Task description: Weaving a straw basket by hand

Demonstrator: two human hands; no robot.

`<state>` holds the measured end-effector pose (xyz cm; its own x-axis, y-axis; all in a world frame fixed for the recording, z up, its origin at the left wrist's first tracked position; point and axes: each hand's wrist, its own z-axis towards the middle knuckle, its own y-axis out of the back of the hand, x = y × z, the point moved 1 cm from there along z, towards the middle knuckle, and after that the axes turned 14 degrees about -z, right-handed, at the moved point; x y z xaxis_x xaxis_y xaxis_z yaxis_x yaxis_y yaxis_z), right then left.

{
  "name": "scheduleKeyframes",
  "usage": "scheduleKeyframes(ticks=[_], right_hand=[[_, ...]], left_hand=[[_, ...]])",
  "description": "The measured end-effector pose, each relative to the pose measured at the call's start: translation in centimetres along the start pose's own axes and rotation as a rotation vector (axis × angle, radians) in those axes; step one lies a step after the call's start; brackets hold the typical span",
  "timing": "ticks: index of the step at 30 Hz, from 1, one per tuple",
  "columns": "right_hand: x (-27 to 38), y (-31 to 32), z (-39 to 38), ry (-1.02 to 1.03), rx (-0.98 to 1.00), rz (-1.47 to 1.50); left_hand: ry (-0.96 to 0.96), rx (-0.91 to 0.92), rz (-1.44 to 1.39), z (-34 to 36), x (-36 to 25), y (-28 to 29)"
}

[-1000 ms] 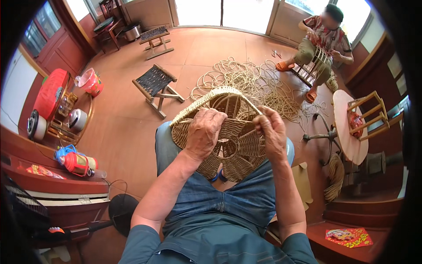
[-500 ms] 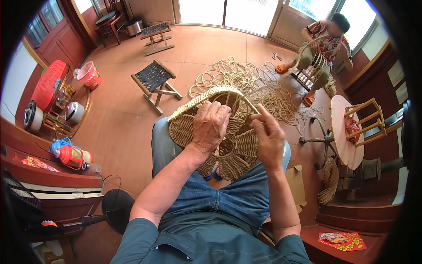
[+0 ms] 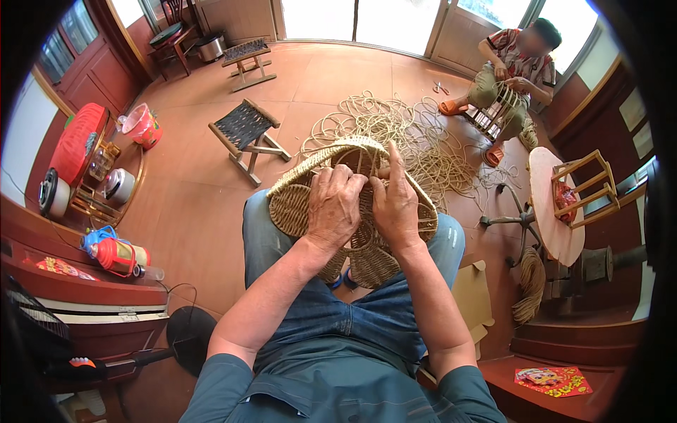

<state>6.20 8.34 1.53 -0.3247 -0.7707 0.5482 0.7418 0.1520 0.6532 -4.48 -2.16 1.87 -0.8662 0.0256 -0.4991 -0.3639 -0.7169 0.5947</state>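
Note:
A half-woven basket [image 3: 288, 213] of twisted straw-coloured cord rests across my thighs, with petal-like panels set around a round centre and a thick woven rim at its far side. My left hand [image 3: 334, 206] is closed on the basket's inner part below the rim, fingers bent. Close beside it is my right hand [image 3: 397, 206], thumb and bent fingers pressed together near the left fingertips, index finger pointing up by the rim. What the right fingers pinch is hidden.
Loose cord [image 3: 395, 127] lies in tangled coils beyond the basket. A folding stool [image 3: 245, 127] stands ahead to the left. At the far right another person [image 3: 522, 67] sits working on a frame. A round-topped board [image 3: 546, 204] and cord hank [image 3: 529, 285] are to the right.
My right hand has moved left and in, from the rim's right side to beside my left hand. The other person's hands have come together over the frame.

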Motion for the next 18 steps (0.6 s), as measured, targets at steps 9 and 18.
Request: scheduleKeyframes(ticks=[9, 18], right_hand=[[-2.7, 2.9, -1.9, -0.461, 0.1, 0.834], [-12.2, 11.4, -3.8, -0.575, -0.109, 0.975]], left_hand=[[-0.138, -0.028, -0.034, -0.4, -0.3, -0.3], [-0.191, 0.109, -0.195, 1.3, -1.0, -2.8]])
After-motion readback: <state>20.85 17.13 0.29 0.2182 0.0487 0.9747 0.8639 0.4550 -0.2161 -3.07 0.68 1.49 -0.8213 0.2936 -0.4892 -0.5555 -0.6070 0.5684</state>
